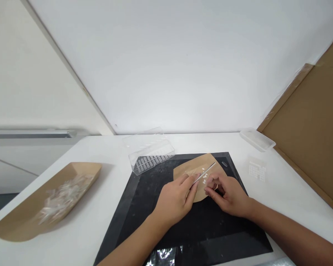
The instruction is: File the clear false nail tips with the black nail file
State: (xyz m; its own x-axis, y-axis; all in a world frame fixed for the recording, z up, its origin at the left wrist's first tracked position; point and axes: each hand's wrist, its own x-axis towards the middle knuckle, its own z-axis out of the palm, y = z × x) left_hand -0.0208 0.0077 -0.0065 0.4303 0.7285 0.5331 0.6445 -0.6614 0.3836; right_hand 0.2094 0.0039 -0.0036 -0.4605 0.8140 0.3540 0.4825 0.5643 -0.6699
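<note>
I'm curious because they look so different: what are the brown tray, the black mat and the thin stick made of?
The brown tray looks like plain card: dull, papery, with folded corners. The black mat may be rubber or plastic; its soft sheen leaves that open. The thin stick looks like metal, shining silvery along its length.

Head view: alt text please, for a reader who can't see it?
The left hand holds a slim metal tool over small white pieces on a kraft paper sheet, the right hand close beside them. The sheet lies on a black mat, with a clear plastic case beyond.
</note>
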